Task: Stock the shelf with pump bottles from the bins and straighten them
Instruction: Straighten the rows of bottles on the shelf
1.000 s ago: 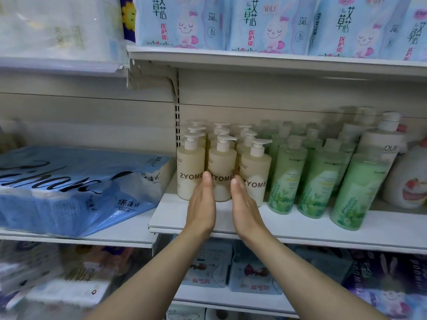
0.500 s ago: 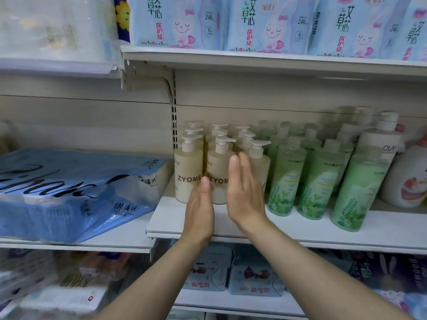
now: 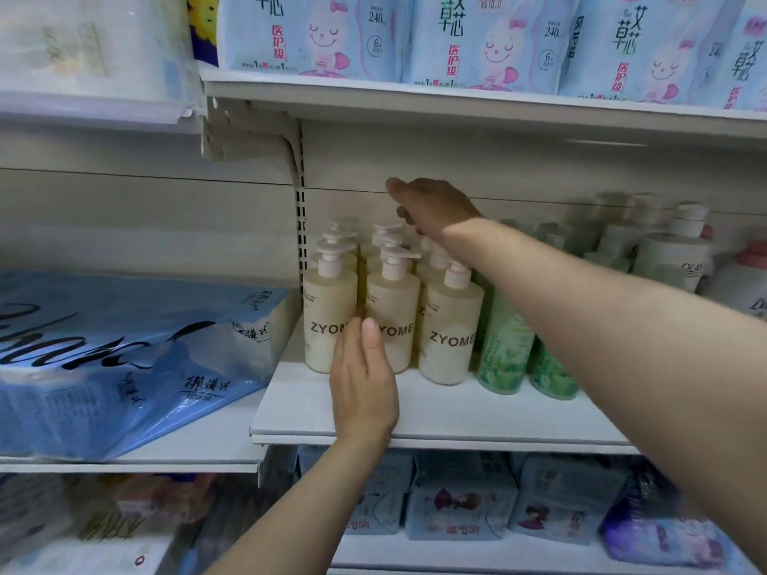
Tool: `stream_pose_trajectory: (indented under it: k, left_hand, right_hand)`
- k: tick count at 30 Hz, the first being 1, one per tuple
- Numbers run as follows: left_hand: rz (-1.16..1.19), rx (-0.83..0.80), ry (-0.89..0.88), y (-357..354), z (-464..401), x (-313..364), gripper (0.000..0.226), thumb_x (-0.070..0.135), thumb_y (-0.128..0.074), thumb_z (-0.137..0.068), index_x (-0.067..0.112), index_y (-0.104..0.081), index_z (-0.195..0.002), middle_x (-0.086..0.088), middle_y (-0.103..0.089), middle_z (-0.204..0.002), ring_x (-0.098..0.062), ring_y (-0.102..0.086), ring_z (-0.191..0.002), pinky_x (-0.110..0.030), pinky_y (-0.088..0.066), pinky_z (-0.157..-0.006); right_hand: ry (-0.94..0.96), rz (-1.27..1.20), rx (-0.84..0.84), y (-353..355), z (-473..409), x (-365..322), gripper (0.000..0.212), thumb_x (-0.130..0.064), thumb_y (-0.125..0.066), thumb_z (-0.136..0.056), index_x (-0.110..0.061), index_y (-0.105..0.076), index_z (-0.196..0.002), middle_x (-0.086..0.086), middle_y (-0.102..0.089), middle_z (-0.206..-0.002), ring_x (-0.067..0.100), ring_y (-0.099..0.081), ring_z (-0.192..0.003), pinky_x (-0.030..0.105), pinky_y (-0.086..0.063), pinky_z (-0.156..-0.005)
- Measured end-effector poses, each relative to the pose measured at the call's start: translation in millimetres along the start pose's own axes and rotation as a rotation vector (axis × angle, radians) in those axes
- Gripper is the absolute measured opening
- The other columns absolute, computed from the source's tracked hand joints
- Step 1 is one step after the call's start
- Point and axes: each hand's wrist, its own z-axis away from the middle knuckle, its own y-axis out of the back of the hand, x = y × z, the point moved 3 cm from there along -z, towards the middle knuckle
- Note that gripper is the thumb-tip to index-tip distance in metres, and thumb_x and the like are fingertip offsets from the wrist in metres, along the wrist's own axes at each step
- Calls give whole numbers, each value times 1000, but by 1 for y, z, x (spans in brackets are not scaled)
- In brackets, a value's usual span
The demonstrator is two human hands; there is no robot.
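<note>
Bottles [image 3: 393,313] with pumps stand in three neat rows on the shelf [image 3: 436,412], in the middle of the frame. They are cream colored and say ZYOME. Green bottles [image 3: 504,350] stand just beside them on the right.

A moment ago both hands were low, side by side, at the front bottles. Now the right hand [image 3: 431,205] has gone up and back, over the pump tops in the back rows. Its fingers look loosely bent and point down at the pumps, but I cannot tell if it holds one. The left hand [image 3: 363,379] stays low at the front. It is open and flat, with its fingertips touching the front bottles between the left one and the middle one.

The front row looks straight now. So I think the person is moving on to fix the bottles at the back. The left hand may be keeping the front ones from tipping over.

A big blue pack [image 3: 124,350] lies on the shelf at the left.
</note>
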Motion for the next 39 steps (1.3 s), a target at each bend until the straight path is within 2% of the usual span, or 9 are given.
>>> stream_pose_trajectory:
  k: [2,4,10,15,18,22,26,28,39]
  left_hand:
    - [-20,36,-20,-2,1,-5,63,54,-21,-97,20,-55,-138,20,-48,-129,8,-40,-115,-1,-22,-97]
    - [-38,34,-39,-3,0,-7,67,54,-21,-97,16,-53,-142,12,-51,-136,3,-42,-122,-6,-23,-104]
    - [-81,19,-94,-1,3,-3,78,63,-14,-94,15,-56,-139,3,-58,-138,-10,-48,-128,-31,-35,-113]
    - [-86,19,-116,-1,3,-3,79,63,-14,-93,14,-57,-139,2,-59,-137,-12,-50,-128,-35,-37,-112]
    - [-86,22,-115,-2,3,-3,78,63,-14,-93,15,-57,-138,3,-59,-137,-11,-49,-128,-33,-37,-113]
    - [-89,22,-109,-3,2,-4,79,63,-14,-93,16,-57,-139,3,-58,-139,-12,-48,-131,-34,-35,-115]
    - [-101,14,-110,-3,3,-4,80,63,-14,-93,15,-57,-139,2,-59,-139,-13,-48,-132,-36,-36,-114]
    - [-106,12,-113,-3,3,-3,80,63,-14,-93,14,-57,-139,2,-59,-138,-13,-48,-131,-37,-36,-114]
    - [-131,14,-121,-4,3,-4,82,65,-13,-92,14,-57,-140,1,-58,-140,-14,-48,-133,-38,-37,-114]
  right_hand:
    - [-44,-71,-115,4,-11,4,63,-62,-30,-100,-18,-56,-136,-1,-64,-131,21,-60,-112,40,-46,-101]
    - [-91,-120,-242,2,-15,9,65,-64,-25,-101,-21,-55,-139,-2,-62,-135,24,-57,-121,42,-41,-110]
    - [-132,-82,-406,-11,-23,10,68,-66,-21,-100,-23,-51,-143,-3,-56,-144,28,-56,-125,44,-37,-115]
    - [-89,26,-422,-14,-26,9,69,-70,-20,-98,-27,-51,-143,-7,-56,-143,26,-59,-119,46,-38,-113]
    - [-42,98,-399,-15,-26,7,64,-68,-23,-98,-30,-54,-140,-5,-59,-138,20,-64,-108,42,-44,-107]
    - [113,339,-317,-8,-28,4,53,-65,-32,-99,-33,-63,-127,-2,-68,-117,15,-68,-89,27,-49,-69]
    - [284,459,-357,7,-37,9,43,-59,-48,-97,-39,-60,-133,-14,-59,-138,12,-55,-120,29,-42,-97]
    - [301,508,-410,9,-42,12,39,-55,-56,-95,-44,-59,-132,-18,-58,-137,9,-54,-122,34,-40,-107]
    - [242,440,-492,-3,-61,17,45,-29,-74,-88,-36,-63,-131,-15,-65,-130,2,-58,-119,32,-42,-109]
